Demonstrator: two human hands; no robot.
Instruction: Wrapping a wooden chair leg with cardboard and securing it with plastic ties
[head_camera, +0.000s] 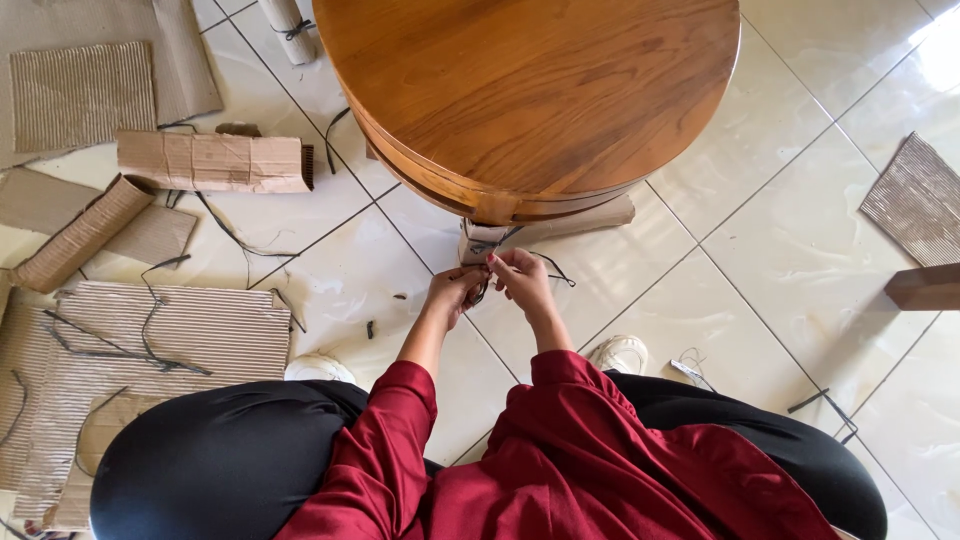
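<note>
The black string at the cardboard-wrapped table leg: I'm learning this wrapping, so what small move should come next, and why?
Probably draw the black string tight. Both hands, left hand and right hand, pinch it right at the cardboard-wrapped leg, and a loose end trails off to the side.

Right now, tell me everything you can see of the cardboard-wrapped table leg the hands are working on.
The table leg is wrapped in pale brown cardboard and juts out from under the round wooden table top, lying nearly level above the white tiled floor. Most of it is hidden by the top. Thin dark string runs around its near end. The left hand and right hand meet just below that end, pinching the string; whether they touch the cardboard itself is unclear.
</note>
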